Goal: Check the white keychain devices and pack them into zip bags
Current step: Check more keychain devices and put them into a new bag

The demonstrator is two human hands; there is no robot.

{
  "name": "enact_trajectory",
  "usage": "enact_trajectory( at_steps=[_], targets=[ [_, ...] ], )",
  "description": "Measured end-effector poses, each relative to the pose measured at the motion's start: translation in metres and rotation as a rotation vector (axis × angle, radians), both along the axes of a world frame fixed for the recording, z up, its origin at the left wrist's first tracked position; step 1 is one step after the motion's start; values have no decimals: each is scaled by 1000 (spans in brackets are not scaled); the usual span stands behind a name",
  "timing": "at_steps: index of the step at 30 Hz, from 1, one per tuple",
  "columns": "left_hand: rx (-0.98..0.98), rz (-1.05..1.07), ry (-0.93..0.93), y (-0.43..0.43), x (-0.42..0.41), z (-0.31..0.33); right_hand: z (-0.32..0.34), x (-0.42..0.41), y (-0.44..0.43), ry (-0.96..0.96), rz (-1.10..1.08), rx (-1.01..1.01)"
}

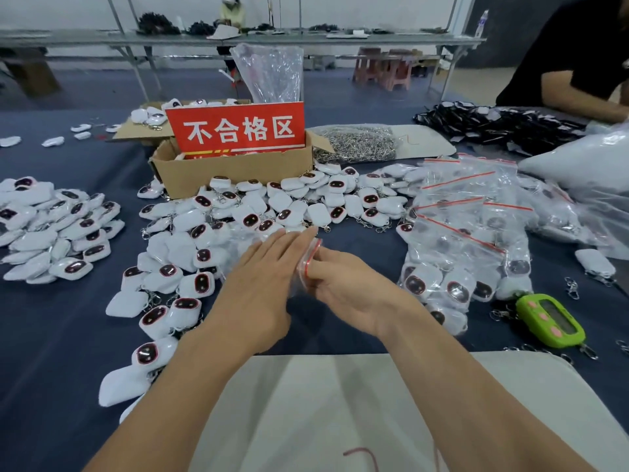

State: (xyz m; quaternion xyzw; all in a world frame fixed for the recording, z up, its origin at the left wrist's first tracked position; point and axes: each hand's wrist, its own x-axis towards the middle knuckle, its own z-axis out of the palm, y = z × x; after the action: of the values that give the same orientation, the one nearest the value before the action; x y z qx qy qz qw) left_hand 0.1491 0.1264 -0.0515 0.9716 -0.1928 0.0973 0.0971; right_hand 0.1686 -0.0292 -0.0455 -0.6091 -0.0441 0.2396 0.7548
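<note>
So the right grip (343, 287) has its fingers curled and pinching an empty-looking zip bag (310, 258) right at the red seal strip. The left grip (269, 284) is flat, fingers straight, pressed along the other face of the bag and not closed round anything. My guess is that's the classic "rub the two sides apart" move to get the mouth open before anything goes in. The plastic is blurry, so I can't tell if it's actually open yet.

The bag is held just above the desk (367, 247), in the bare gap between the piles, and I think that's why everything sits where it does. The loose white keychain devices (238, 212) are heaped just beyond and to the left of the hands, an easy reach for the flat hand. The filled bags (459, 233) are stacked on the right, on the side of the hand that holds the bag. It looks like a left-to-right flow.

The cardboard box (235, 172) with the red sign (238, 129) reading 不合格区 (reject area) sits behind the pile, probably so duds get tossed forward out of the way.

There's also a separate heap of devices (58, 229) far left; can't tell what it's for.
</note>
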Motion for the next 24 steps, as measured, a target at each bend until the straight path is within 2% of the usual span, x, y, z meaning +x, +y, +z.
enact_trajectory(
  at_steps=[2, 5, 7, 9, 11, 13, 17, 19, 21, 24],
  targets=[
    [-50, -7, 29, 4, 2, -1, 2, 0, -2, 8, 46, -45],
    [-71, -39, -77, 3, 5, -3, 3, -1, -3, 30, 138, -85],
    [-106, -3, -166, 2, 6, -8, 5, 3, -3, -23, 153, -142],
    [-59, 118, -257, 7, 7, -10, 6, 15, -2, -68, 34, -183],
    [34, 233, -294, 17, 12, -9, 8, 34, -6, -141, -185, -349],
    [115, 296, -197, 27, 15, -5, 10, 55, -12, -288, -276, -655],
    [16, 345, 38, 40, 16, -5, 4, 104, -6, -449, -105, -1148],
    [-13, 357, 119, 43, 18, -8, -2, 128, -2, -448, -190, -1265],
    [-38, 367, 126, 44, 20, -10, -7, 150, -5, -384, -310, -1289],
    [-144, 386, 73, 41, 27, -15, -18, 172, -9, -381, -201, -1360]
  ],
)
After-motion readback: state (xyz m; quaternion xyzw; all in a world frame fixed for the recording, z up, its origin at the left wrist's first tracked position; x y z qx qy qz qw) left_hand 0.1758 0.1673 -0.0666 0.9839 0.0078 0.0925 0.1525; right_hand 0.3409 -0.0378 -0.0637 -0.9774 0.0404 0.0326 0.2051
